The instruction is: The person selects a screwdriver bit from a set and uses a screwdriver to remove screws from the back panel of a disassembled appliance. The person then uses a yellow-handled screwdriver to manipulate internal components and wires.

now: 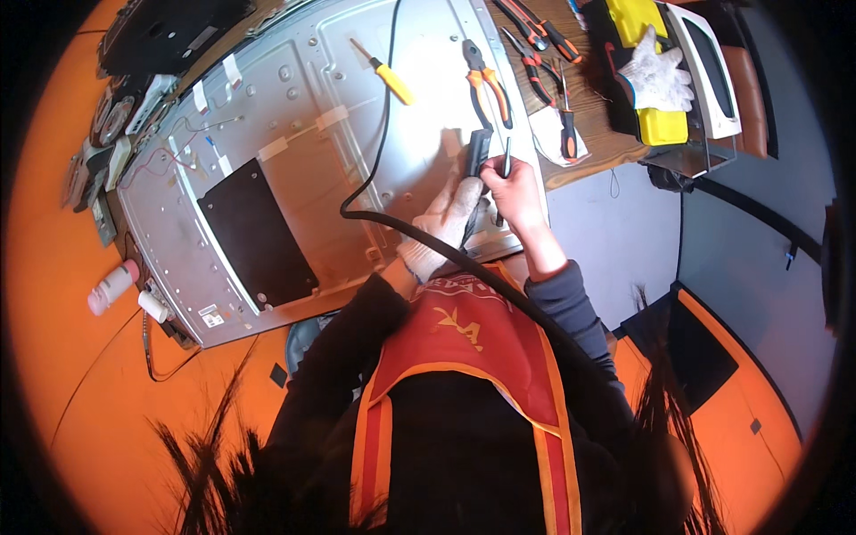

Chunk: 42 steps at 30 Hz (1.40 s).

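My left hand wears a white knit glove and is closed around a dark, narrow, block-like part. Bare and pinched together, my right hand grips a slim dark rod-shaped tool right beside that part. What kind of tool it is, I cannot make out. Both hands are over the near right side of a large silvery metal panel. Beyond them on the panel lie orange-and-black pliers and a yellow-handled screwdriver.
A black cable crosses the panel and passes over my left forearm. More pliers and a red-and-black screwdriver lie on the wooden table. A white glove rests on a yellow-and-black toolbox. Metal parts stand at the left.
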Tool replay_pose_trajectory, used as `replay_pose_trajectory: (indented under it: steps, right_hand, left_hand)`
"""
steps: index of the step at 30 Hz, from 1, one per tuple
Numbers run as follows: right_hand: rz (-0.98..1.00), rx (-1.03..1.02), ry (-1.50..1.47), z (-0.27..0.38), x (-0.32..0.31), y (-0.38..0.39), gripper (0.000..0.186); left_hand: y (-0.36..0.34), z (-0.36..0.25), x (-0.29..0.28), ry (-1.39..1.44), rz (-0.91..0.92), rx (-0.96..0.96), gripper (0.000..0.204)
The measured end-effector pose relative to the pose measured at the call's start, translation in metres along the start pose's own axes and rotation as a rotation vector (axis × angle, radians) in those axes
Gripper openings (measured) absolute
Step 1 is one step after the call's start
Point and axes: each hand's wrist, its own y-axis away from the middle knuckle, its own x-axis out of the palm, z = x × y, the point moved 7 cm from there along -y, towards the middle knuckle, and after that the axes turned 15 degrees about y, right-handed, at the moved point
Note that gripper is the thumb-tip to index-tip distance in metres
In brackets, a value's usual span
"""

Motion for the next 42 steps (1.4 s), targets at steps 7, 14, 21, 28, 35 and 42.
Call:
replay_pose_trajectory:
  steps: [7, 14, 21, 28, 35, 42]
  right_hand:
    - [-0.177, -0.13, -0.023, -0.019, 0.031, -0.007, 0.012]
    - [-0.206, -0.166, -0.151, -0.015, 0.031, -0.005, 0.009]
    - [0.074, -0.047, -0.5, 0.005, 0.017, 0.008, 0.006]
    - [0.093, -0.051, -0.511, 0.015, 0.006, 0.008, 0.006]
    - [0.1, -0.093, -0.655, 0.021, -0.024, 0.022, 0.008]
    - [0.019, -0.493, -0.771, 0.063, -0.067, 0.07, 0.021]
  left_hand:
    - [-0.001, 0.037, -0.026, 0.417, -0.313, -0.168, 0.057]
    - [-0.013, 0.035, -0.043, 0.555, -0.363, -0.059, 0.051]
    - [0.0, 0.009, -0.067, -0.191, -0.368, 0.072, 0.051]
    - [0.006, -0.001, -0.073, -0.641, -0.34, -0.013, 0.049]
    - [0.001, -0.004, -0.062, -0.374, -0.255, 0.089, 0.04]
    - [0.031, -0.062, -0.01, -0.256, -0.194, 0.253, 0.034]
